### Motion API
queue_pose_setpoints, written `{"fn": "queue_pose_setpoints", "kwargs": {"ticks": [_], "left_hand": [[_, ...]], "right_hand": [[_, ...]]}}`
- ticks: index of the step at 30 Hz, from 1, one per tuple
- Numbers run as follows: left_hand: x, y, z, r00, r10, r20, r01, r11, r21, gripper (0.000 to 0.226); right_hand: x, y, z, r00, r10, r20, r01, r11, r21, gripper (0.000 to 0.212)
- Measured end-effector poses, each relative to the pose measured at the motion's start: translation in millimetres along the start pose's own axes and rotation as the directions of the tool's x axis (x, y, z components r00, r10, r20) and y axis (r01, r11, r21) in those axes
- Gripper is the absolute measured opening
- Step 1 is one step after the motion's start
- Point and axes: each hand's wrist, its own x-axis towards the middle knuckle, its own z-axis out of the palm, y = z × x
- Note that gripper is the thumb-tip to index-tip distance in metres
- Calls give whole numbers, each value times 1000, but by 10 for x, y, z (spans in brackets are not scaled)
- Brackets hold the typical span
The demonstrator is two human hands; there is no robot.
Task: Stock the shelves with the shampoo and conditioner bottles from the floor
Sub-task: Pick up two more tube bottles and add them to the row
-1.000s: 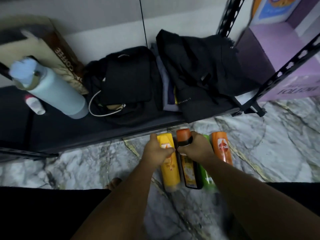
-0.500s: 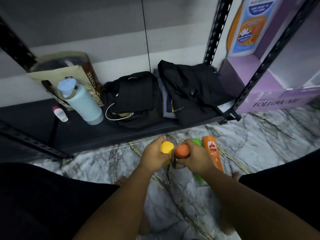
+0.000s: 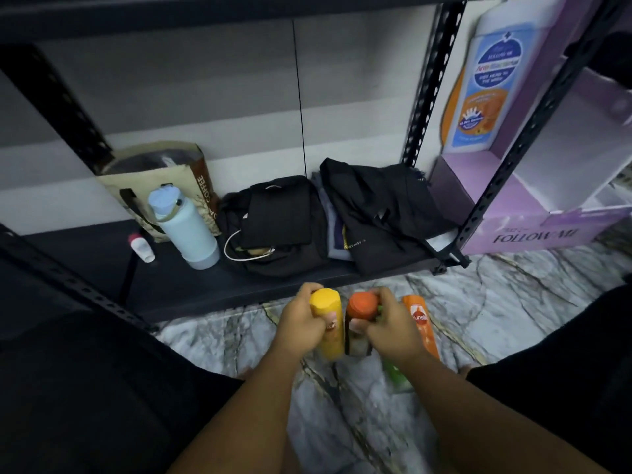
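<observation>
Snugly inside left fingers (image 3: 305,294), yellow bottle (image 3: 327,304)

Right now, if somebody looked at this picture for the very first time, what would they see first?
Two hands in the middle: the left hand grips a yellow bottle and the right hand grips an orange-capped bottle. To their right, an orange bottle and a green bottle lie on the marble floor. Behind them, on the bottom shelf, a pale blue water bottle stands left of a heap of black clothes.
</observation>
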Motion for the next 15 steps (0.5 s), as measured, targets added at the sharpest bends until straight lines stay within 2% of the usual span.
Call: {"fn": "queue_pose_setpoints", "kwargs": {"ticks": [2, 5, 9, 12, 15], "left_hand": [[-91, 240, -108, 995, -35, -95, 14, 977, -213, 49], [-230, 710, -288, 977, 21, -210, -109, 902, -418, 42], [-434, 1526, -706, 913, 197, -356, -365, 786, -500, 29], [-580, 2224, -1101, 850, 320, -419, -506, 721, -474, 34], [-670, 2918, -1499, 755, 465, -462, -648, 639, -415, 29]], "right_hand": [[-21, -228, -60, 998, 17, -67, 0, 970, 245, 49], [-59, -753, -232, 992, -45, -121, 99, 863, 495, 49], [-184, -1651, -690, 937, -255, -240, 349, 744, 570, 43], [-266, -2286, -1106, 875, -384, -297, 485, 674, 558, 44], [-328, -2918, -1556, 807, -477, -348, 589, 609, 531, 53]]}}
